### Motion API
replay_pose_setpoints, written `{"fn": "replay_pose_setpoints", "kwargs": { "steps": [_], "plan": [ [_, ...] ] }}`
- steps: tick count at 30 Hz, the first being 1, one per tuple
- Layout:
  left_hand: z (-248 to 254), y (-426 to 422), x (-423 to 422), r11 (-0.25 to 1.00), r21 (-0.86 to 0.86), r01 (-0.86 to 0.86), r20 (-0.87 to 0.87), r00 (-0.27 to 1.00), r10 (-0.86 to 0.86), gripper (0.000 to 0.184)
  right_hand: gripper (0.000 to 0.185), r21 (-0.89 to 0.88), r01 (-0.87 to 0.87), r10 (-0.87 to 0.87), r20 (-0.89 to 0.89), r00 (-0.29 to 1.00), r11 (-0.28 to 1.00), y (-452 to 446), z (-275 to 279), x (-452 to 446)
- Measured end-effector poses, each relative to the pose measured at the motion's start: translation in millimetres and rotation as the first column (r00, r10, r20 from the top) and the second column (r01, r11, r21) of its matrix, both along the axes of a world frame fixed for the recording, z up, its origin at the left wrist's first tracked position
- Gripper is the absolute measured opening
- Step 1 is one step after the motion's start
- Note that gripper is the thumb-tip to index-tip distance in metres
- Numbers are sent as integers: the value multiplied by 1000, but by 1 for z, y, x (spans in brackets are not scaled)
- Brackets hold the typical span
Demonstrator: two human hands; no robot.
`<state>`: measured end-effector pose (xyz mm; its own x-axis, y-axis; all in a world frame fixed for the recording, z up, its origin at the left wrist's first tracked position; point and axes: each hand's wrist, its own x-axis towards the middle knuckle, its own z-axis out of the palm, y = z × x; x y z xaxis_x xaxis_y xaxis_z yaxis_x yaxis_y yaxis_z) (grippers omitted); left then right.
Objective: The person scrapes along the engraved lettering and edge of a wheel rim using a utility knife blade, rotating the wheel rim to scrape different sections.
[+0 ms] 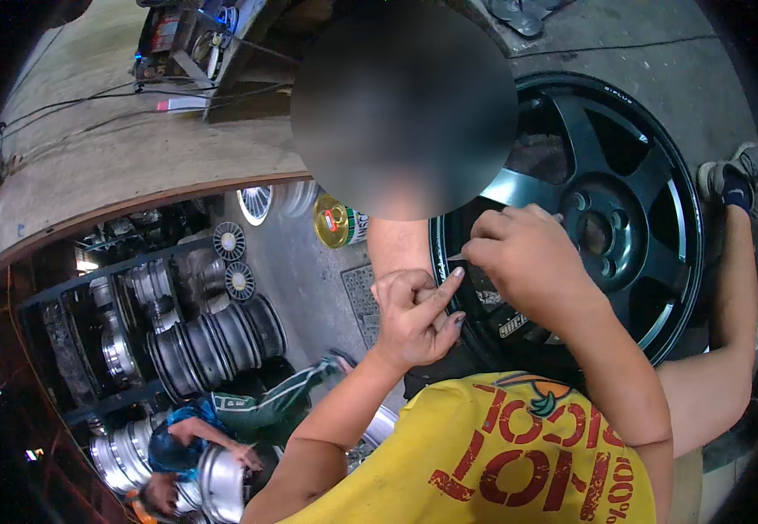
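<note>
A dark glossy wheel rim (689, 223) with white lettering along its edge lies in front of the yellow shirt. My left hand (415, 319) is at the rim's lower left edge, some fingers bent and others extended and apart, with nothing visible in it. My right hand (523, 253) reaches over the rim's left side, its fingers pinched on a small, thin, pointed item (456, 258). The tip points at the white lettering (441, 265) on the rim's edge. Most of the item is hidden by the fingers.
A gold-topped can (333, 221) stands left of the rim. Silver wheels (213, 345) fill a rack at the left. Another person (188, 432) is at the lower left among wheels. A shod foot (732, 179) is at the right. A blurred patch covers the top middle.
</note>
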<state>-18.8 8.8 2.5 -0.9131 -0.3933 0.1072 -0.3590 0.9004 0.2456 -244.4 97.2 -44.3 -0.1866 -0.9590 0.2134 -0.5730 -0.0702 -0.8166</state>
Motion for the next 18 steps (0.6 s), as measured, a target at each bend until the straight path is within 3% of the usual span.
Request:
{"fn": "replay_pose_setpoints", "kwargs": {
  "steps": [1, 16, 18],
  "plan": [
    [0, 0, 0, 1000, -2, 0, 1, 1000, 0, 61, 11, -62, -7, 4, -42, 999, 998, 0, -1, 1],
    [-2, 1, -2, 1000, 0, -18, -22, 1000, 18, 53, 12, -83, -2, -13, -175, 984, 997, -4, 4, 11],
    [-4, 0, 1, 1000, 25, -16, -32, 999, 17, 67, 12, -82, -12, -2, -178, 984, 997, -4, 7, 10]
  ]
}}
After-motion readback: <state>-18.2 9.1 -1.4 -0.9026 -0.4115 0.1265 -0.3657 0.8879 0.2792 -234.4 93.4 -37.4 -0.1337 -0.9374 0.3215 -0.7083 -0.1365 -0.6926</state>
